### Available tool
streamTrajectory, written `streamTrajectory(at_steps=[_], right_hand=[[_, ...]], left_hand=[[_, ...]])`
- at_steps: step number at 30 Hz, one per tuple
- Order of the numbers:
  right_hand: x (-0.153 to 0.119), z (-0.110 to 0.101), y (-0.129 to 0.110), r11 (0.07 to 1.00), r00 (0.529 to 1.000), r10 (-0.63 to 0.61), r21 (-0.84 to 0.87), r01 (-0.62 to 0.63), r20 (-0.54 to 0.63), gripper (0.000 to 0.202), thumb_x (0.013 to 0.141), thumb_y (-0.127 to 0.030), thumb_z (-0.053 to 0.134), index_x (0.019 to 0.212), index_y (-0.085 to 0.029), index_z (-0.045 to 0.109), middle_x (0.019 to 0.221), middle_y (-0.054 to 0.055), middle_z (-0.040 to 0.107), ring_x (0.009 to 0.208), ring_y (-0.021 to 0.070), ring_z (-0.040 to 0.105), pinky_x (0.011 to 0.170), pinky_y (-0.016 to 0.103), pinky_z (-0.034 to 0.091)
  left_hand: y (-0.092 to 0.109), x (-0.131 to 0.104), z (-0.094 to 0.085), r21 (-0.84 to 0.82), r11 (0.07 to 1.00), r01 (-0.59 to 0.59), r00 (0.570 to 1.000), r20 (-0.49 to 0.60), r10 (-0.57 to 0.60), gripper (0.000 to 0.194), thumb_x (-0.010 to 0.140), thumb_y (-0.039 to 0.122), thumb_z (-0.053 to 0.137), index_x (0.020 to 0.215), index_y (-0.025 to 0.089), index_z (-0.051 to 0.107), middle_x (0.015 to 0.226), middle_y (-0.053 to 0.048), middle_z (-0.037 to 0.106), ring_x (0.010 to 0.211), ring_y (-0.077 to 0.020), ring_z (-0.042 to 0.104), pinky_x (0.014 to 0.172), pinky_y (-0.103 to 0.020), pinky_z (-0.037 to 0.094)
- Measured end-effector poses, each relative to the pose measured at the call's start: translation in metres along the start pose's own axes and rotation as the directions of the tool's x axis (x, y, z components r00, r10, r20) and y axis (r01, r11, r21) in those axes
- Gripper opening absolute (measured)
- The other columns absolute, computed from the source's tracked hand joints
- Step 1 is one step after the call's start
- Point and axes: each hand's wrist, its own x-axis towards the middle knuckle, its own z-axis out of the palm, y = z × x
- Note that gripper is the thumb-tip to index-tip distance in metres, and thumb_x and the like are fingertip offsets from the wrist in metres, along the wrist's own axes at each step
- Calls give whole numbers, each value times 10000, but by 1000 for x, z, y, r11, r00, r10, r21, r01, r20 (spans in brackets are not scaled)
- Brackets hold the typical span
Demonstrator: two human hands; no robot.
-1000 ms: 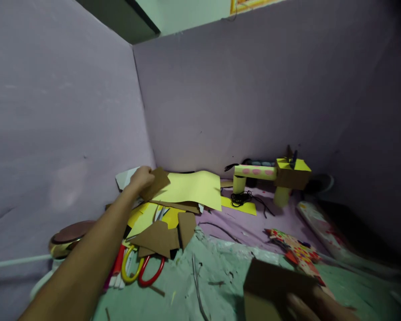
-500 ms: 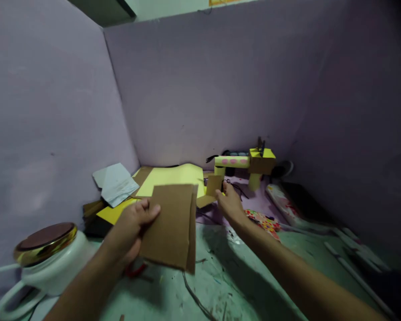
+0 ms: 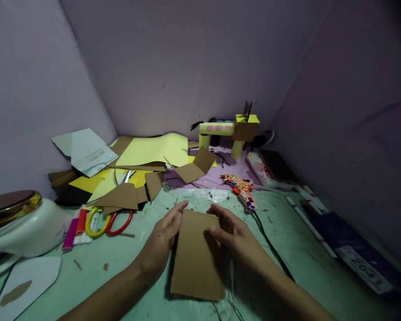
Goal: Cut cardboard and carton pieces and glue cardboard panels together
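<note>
A brown rectangular cardboard piece [image 3: 198, 258] lies near the front of the table, seemingly with another layer under its edge. My left hand [image 3: 162, 236] rests along its left edge, fingers stretched out. At the upper right edge my right hand [image 3: 232, 232] has its thumb over the cardboard's face and its fingers bent around the side. Beyond them stands a bent cardboard piece [image 3: 195, 166]. A floral-patterned glue gun [image 3: 242, 189] lies behind my right hand, its black cord running towards me.
Scissors [image 3: 120, 223] with yellow and red handles lie left, partly under cardboard scraps [image 3: 118, 196]. Yellow paper [image 3: 153, 149] and a yellow giraffe-like paper model [image 3: 220, 128] are at the back. A white pot [image 3: 30, 229] stands left; a dark blue object [image 3: 350, 245] lies right.
The cardboard has come down from mid-air onto the table, more upright to me. My right hand has left the bent cardboard at the back and come to the brown piece. The view has tilted down.
</note>
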Motion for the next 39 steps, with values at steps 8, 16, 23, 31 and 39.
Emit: streamTrajectory(at_steps=[8, 16, 23, 31, 39], right_hand=[[-8, 2, 1, 948, 969, -227, -205, 242, 95, 123, 593, -134, 668, 691, -205, 645, 1152, 104, 559, 1117, 283, 512, 981, 439, 339], [-15, 6, -5, 1000, 995, -20, -19, 22, 95, 556, 605, -234, 710, 1103, -236, 465, 1050, 85, 590, 815, 211, 598, 718, 367, 477], [-12, 7, 4, 999, 962, 32, -25, -26, 270, 205, 584, -294, 745, 666, -180, 595, 628, 12, 620, 602, 150, 567, 611, 290, 419], [-4, 3, -6, 999, 982, -45, 12, 44, 186, 267, 550, -358, 782, 690, -179, 641, 613, 7, 651, 625, 163, 585, 631, 281, 425], [-7, 2, -5, 992, 992, -61, -105, 73, 112, 168, 541, -253, 715, 626, -182, 588, 549, -19, 586, 543, 134, 508, 553, 254, 350]], left_hand=[[-3, -2, -5, 84, 996, -38, 999, 35, 35, 547, 715, 362, 700, 1218, 180, 588, 1131, -112, 667, 1035, -262, 603, 838, -307, 463], [6, 10, -5, -87, 987, -134, 957, -271, 105, 454, 566, 205, 735, 990, 105, 607, 682, -34, 701, 623, -150, 647, 595, -229, 489], [16, 10, -11, -58, 959, -278, 916, -318, 246, 462, 632, 264, 734, 1049, 159, 564, 703, 6, 694, 585, -118, 622, 547, -193, 463], [7, 9, -12, 163, 960, -229, 951, -171, 256, 282, 637, 419, 672, 646, 153, 580, 555, -9, 619, 473, -129, 525, 469, -235, 431], [21, 25, -37, 597, 762, -251, 786, -334, 520, 225, 784, 409, 473, 786, 204, 565, 716, 3, 595, 722, -194, 555, 680, -299, 418]])
